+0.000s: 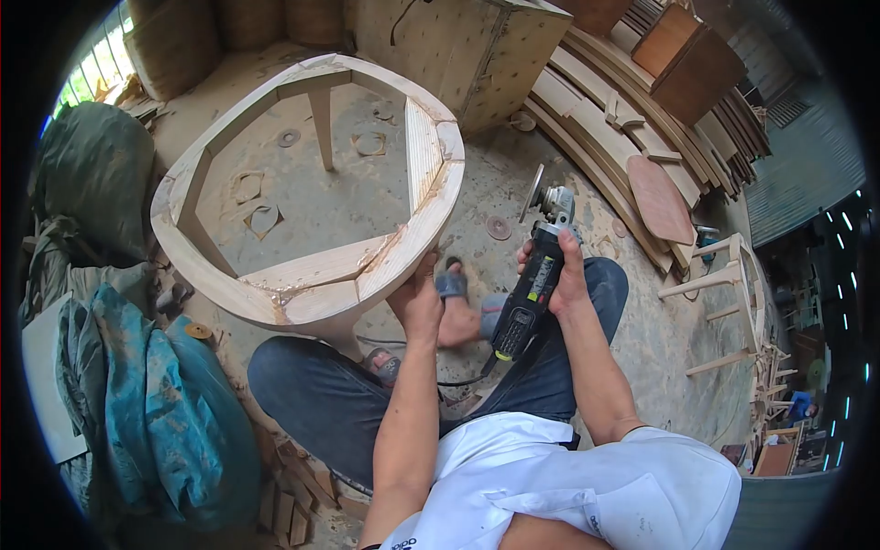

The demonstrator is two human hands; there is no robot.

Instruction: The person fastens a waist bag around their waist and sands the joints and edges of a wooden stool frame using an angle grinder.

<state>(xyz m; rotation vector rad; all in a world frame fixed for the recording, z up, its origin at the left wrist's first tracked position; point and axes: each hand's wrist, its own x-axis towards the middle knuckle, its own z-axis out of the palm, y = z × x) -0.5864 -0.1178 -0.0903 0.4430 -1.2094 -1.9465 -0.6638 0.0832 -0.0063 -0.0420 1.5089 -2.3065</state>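
Note:
A round wooden table frame [316,302], built from joined curved segments with legs below, stands in front of my knees. My left hand [419,301] grips its near right edge from below, and part of the fingers is hidden by the wood. In my right hand [570,275] is a black and grey angle grinder [530,298], held upright along its body. The grinder's disc [533,193] points up and stays apart from the frame. A cord [458,383] runs from the grinder's lower end past my legs.
Long boards [605,174] are stacked at the back right, near a plywood box [458,64]. Teal sheeting [174,403] lies to the left, with wood offcuts [293,513] close by. Loose discs [498,227] lie on the dusty floor. Another wooden frame [738,293] stands at right.

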